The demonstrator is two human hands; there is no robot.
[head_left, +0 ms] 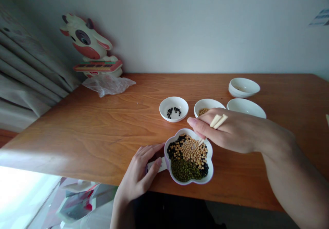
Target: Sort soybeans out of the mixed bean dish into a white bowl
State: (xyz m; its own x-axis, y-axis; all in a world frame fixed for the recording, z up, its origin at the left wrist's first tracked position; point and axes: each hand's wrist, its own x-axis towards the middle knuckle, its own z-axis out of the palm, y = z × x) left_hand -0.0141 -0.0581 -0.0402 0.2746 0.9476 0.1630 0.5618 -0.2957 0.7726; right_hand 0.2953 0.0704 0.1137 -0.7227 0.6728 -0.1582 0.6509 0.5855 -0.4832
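Light soft and fairly dim overall, strongest from lower left, where a blown-out patch glared white. Pale sheen lay across the left of the wooden tabletop. Gray wall evenly lit; soft shadow fell behind the cow figurine. The right hand shaded the scalloped dish slightly. Wide-angle bowing showed toward the frame edges; focus held, with no obvious blur.

A cow figurine beside crumpled clear plastic

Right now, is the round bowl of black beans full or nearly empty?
Nearly empty: a small cluster of black beans sits in the white bowl.
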